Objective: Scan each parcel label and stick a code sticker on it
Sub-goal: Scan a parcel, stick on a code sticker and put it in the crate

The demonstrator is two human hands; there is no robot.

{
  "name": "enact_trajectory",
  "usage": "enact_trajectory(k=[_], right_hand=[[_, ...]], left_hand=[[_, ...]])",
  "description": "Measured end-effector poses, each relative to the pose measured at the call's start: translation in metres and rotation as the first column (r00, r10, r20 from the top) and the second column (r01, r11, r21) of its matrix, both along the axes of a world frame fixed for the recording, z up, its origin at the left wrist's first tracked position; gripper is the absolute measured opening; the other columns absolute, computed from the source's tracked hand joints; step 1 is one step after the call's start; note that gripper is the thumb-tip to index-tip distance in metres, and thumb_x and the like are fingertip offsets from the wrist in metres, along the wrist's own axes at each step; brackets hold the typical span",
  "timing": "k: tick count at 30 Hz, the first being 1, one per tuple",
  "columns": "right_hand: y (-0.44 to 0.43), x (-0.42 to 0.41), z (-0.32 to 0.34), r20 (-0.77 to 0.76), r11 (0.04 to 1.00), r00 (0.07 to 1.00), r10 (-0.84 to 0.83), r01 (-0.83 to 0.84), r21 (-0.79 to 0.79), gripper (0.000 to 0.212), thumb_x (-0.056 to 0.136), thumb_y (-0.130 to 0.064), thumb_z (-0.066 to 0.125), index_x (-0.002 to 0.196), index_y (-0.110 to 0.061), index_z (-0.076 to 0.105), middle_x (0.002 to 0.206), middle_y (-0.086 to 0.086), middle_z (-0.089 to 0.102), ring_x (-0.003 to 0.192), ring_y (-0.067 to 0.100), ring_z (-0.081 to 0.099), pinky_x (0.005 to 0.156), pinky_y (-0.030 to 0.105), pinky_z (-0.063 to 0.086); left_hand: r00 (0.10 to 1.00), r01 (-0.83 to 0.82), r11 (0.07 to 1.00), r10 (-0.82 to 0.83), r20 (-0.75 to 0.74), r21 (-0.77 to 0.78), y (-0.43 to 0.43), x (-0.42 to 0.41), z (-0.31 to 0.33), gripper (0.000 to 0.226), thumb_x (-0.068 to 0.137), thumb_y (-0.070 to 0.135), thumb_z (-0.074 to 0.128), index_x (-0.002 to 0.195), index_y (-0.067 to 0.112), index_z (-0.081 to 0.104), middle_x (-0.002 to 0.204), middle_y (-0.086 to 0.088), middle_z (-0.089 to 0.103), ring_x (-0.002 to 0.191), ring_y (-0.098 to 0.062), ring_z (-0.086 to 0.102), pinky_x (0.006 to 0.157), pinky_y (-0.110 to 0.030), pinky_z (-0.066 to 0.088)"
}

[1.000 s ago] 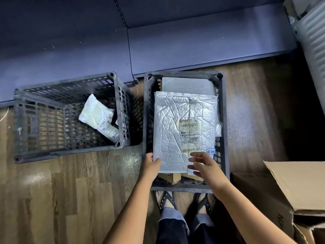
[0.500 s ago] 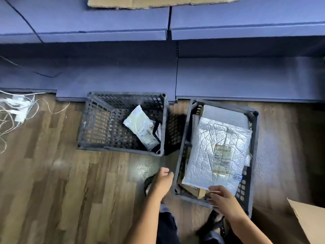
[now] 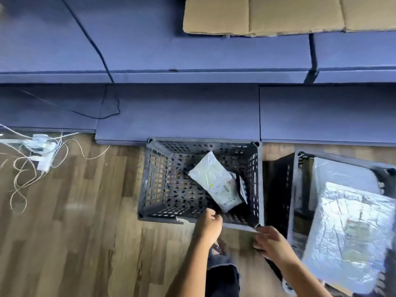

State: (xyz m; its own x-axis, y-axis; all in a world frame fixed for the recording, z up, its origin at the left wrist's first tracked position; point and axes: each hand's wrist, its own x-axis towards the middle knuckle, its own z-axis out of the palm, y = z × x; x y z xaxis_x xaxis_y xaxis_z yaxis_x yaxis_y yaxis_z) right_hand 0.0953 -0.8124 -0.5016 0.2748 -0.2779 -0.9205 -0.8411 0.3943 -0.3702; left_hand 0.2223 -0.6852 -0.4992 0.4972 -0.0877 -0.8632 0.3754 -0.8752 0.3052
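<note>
A white poly parcel (image 3: 215, 182) with a printed label lies tilted inside the left grey crate (image 3: 154, 179). The right grey crate (image 3: 292, 189) holds a crinkled silver bubble mailer (image 3: 351, 232) with a label, lying on top of other parcels. My left hand (image 3: 209, 227) is curled over the near rim of the left crate. My right hand (image 3: 272, 243) hovers with fingers spread between the two crates, its fingertips at the left crate's near right corner. No scanner or sticker is visible.
Blue padded mats (image 3: 171, 112) run in steps behind the crates, with flat cardboard (image 3: 278, 13) on the upper one. A tangle of white cables and a power strip (image 3: 40, 155) lies on the wood floor at the left. A black cord (image 3: 107, 67) crosses the mats.
Both hands have left the silver mailer in the right crate and moved left to the other crate. The view has swung left and up, so the right crate now sits at the frame's edge.
</note>
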Motion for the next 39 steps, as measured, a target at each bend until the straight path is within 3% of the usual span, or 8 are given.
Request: enact_trajectory(k=[8,12,22,28,31,33,35,39], right_hand=[[0.016,0.090,-0.026,0.069,0.983,0.985,0.157,-0.149,-0.107,0.027,0.089,-0.005,0.057,0.116,-0.007,0.054,0.101,0.008,0.061,0.093,0.021,0.056,0.085,0.035,0.044],[0.003,0.102,-0.060,0.025,0.978,0.983,0.180,-0.176,-0.108,0.024,0.091,-0.004,0.057,0.115,0.000,0.060,0.112,0.010,0.059,0.102,0.020,0.053,0.093,0.032,0.041],[-0.011,0.150,-0.196,-0.010,0.957,0.958,0.287,-0.287,-0.046,0.013,0.088,-0.008,0.061,0.094,0.003,0.065,0.075,0.019,0.062,0.070,0.019,0.048,0.067,0.025,0.036],[-0.018,0.176,-0.260,0.003,0.900,0.908,0.419,-0.415,-0.130,0.032,0.083,0.002,0.056,0.054,-0.003,0.044,0.046,-0.003,0.035,0.047,0.012,0.028,0.053,0.031,0.021],[-0.019,0.188,-0.288,-0.038,0.853,0.875,0.483,-0.479,-0.205,0.017,0.083,0.002,0.058,0.082,0.019,0.060,0.063,0.015,0.054,0.042,0.006,0.036,0.042,0.021,0.030],[-0.017,0.195,-0.307,-0.044,0.805,0.826,0.562,-0.558,-0.202,0.017,0.082,-0.004,0.062,0.094,0.006,0.069,0.088,0.020,0.065,0.058,0.007,0.055,0.053,0.016,0.047],[-0.014,0.195,-0.323,-0.125,0.694,0.726,0.676,-0.685,-0.223,0.025,0.077,-0.014,0.062,0.100,-0.017,0.073,0.112,0.012,0.062,0.100,0.019,0.059,0.089,0.030,0.047],[-0.011,0.194,-0.311,-0.202,0.607,0.685,0.700,-0.720,-0.337,0.028,0.077,-0.011,0.057,0.093,-0.028,0.071,0.100,-0.004,0.064,0.111,0.023,0.044,0.075,0.024,0.029]], left_hand=[[0.998,0.030,0.999,-0.027,0.062,-0.043,0.017,0.062,-0.030,0.012,0.094,0.021,0.045,0.098,0.018,0.056,0.112,-0.005,0.059,0.099,-0.022,0.058,0.082,-0.031,0.044],[0.998,0.057,0.996,-0.056,0.018,-0.072,0.018,0.056,-0.053,0.026,0.095,0.023,0.045,0.117,0.014,0.053,0.119,-0.005,0.061,0.106,-0.023,0.058,0.087,-0.029,0.046],[0.997,-0.078,0.989,0.077,-0.014,-0.125,0.021,0.062,-0.146,0.018,0.097,0.024,0.043,0.113,0.021,0.050,0.112,0.004,0.059,0.087,-0.008,0.052,0.074,-0.019,0.038],[0.993,-0.115,0.974,0.112,-0.030,-0.193,0.015,0.058,-0.200,0.028,0.096,0.018,0.043,0.123,0.012,0.050,0.109,0.003,0.053,0.078,0.004,0.047,0.062,-0.012,0.036],[0.992,-0.122,0.969,0.116,-0.039,-0.215,0.014,0.058,-0.220,0.033,0.096,0.018,0.043,0.128,0.010,0.048,0.109,0.002,0.051,0.078,0.009,0.044,0.061,-0.006,0.033],[0.992,-0.124,0.969,0.118,-0.041,-0.212,0.015,0.060,-0.230,0.032,0.097,0.018,0.042,0.128,0.012,0.048,0.110,0.001,0.053,0.079,0.008,0.045,0.063,-0.006,0.034],[0.989,-0.147,0.968,0.137,-0.063,-0.203,0.018,0.062,-0.236,0.031,0.097,0.019,0.042,0.127,0.013,0.049,0.110,0.003,0.054,0.084,0.001,0.052,0.073,-0.016,0.044],[0.985,-0.170,0.970,0.160,-0.066,-0.173,0.027,0.064,-0.236,0.029,0.096,0.019,0.043,0.124,0.014,0.050,0.113,0.004,0.055,0.098,-0.010,0.051,0.084,-0.024,0.041]])
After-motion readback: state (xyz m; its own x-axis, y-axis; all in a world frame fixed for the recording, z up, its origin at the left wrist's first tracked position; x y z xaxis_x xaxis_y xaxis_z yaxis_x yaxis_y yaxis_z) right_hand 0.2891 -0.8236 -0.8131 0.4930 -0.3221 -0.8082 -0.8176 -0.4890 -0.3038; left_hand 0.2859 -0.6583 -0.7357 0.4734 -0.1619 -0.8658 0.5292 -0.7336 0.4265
